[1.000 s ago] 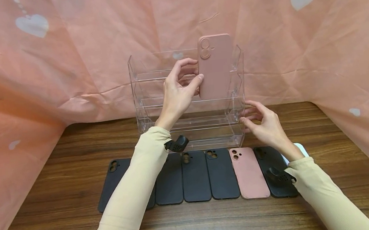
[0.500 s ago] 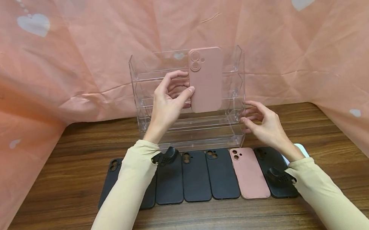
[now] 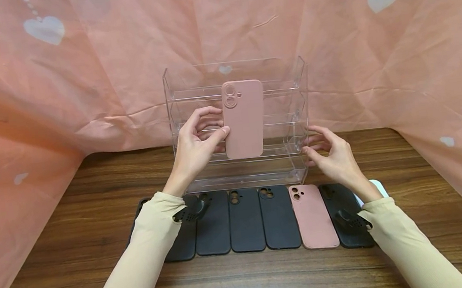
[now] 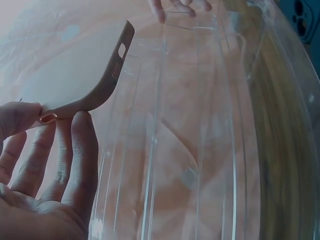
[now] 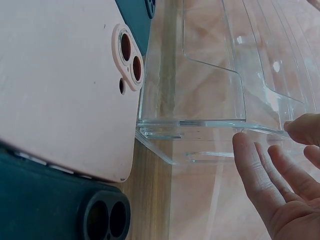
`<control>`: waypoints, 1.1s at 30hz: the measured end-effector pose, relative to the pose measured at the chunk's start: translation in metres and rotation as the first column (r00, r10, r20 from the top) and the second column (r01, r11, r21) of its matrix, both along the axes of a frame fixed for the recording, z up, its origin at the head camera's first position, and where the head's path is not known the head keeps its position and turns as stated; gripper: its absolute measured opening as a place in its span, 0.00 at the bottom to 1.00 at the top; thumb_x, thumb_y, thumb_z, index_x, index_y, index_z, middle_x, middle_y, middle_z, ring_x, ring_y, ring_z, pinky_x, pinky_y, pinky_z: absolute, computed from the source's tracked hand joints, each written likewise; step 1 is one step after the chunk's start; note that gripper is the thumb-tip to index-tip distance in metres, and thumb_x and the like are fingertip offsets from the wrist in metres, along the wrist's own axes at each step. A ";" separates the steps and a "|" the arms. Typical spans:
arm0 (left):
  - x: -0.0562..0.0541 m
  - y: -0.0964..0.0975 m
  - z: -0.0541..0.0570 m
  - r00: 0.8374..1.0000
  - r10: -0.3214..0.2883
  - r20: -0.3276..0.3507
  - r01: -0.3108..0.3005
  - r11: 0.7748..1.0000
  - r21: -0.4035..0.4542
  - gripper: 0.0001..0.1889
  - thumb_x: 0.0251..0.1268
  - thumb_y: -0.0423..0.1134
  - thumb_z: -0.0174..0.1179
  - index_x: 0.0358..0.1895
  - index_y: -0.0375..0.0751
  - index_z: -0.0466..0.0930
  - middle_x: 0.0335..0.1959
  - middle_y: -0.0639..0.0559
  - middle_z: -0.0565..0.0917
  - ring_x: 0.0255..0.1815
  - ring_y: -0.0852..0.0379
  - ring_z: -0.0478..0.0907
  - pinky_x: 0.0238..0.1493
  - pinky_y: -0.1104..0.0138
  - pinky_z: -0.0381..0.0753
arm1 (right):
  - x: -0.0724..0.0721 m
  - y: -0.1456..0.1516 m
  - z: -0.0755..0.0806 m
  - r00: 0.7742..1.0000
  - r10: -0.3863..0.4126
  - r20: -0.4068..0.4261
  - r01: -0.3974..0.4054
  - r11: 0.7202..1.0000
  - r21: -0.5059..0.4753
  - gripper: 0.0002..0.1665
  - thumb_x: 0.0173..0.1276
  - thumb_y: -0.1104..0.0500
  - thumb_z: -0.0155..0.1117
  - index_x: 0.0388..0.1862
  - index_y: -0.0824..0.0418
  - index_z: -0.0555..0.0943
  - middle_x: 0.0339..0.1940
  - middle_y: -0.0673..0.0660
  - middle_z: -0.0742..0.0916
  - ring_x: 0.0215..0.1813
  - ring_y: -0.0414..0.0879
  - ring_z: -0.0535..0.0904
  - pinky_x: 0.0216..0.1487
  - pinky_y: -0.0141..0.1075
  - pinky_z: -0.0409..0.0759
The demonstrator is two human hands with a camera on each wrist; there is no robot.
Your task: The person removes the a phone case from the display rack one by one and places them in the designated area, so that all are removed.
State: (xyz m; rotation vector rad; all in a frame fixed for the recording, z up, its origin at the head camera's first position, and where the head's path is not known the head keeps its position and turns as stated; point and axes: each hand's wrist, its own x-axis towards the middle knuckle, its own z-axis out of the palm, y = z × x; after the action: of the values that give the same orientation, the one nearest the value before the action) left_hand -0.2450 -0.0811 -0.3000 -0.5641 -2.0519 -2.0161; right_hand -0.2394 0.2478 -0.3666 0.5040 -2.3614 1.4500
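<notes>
My left hand (image 3: 194, 141) pinches a pink phone case (image 3: 244, 119) by its left edge, thumb in front and fingers behind. The case is upright in front of the clear tiered rack (image 3: 243, 179), its camera cutouts at the top left. In the left wrist view the held case (image 4: 75, 70) shows its bottom edge and a side slot, with fingertips (image 4: 82, 122) under it. My right hand (image 3: 329, 154) touches the rack's right side with thumb and fingertips. Seen from the right wrist, the loosely bent fingers (image 5: 250, 160) lie right at the clear side wall.
In front of the rack lies a row of several dark phone cases (image 3: 245, 223), with a pink one (image 3: 314, 217) among them. A white item (image 3: 378, 188) is partly hidden under the right wrist. Pink cloth (image 3: 329, 33) with hearts hangs around the wooden table (image 3: 246, 280).
My left hand has moved down and to the left with the pink phone case, from the rack's upper right to its middle. The right hand stays at the rack's side.
</notes>
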 end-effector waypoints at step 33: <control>0.048 -0.080 -0.032 0.988 -0.006 0.156 0.028 0.990 -0.140 0.21 0.67 0.32 0.67 0.61 0.45 0.76 0.46 0.52 0.86 0.39 0.59 0.88 0.33 0.56 0.92 | 0.004 0.001 0.000 1.000 -0.004 0.000 0.004 1.000 -0.005 0.34 0.67 0.74 0.65 0.72 0.64 0.72 0.47 0.71 0.85 0.38 0.33 0.87 0.30 0.40 0.90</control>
State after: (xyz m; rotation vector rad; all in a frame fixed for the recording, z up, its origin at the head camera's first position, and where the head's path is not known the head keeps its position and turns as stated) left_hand -0.1973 -0.1611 -0.3318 -0.4637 -2.3037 -1.9923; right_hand -0.2356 0.2487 -0.3664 0.4972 -2.3573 1.4535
